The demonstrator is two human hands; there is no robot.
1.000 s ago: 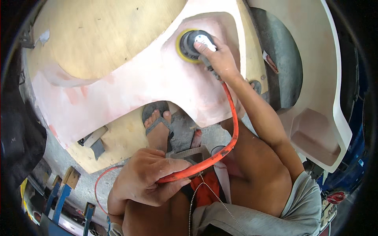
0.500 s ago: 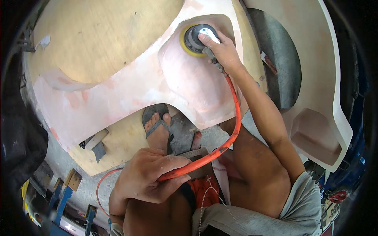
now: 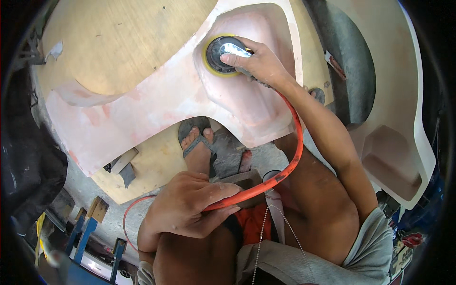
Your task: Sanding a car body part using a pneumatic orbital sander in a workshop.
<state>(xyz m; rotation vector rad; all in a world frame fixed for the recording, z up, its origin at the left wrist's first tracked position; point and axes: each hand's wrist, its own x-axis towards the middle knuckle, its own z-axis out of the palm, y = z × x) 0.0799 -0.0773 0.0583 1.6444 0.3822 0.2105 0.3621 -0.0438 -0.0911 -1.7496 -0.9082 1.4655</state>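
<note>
My right hand (image 3: 259, 61) is closed over the top of a round pneumatic sander (image 3: 223, 51) with a black body and a yellow-edged pad. The pad rests against the left side of a recess in a pale pink-white moulded panel (image 3: 128, 114). From the sander a red air hose (image 3: 300, 137) loops down along my right forearm and back to the left. My left hand (image 3: 194, 204) grips that hose between thumb and fingers, above my left thigh. The sander's underside is hidden.
Beneath the panel lies a plywood board (image 3: 128, 42). A second moulded panel (image 3: 394, 95) with a boxy recess stands at the right. My sandalled foot (image 3: 197, 147) sits beside the panel's near edge. Blue stands with wood blocks (image 3: 95, 209) are at lower left.
The sander in my right hand has slid left and slightly down within the recess. My left hand still holds the hose. The whole view has shifted a little.
</note>
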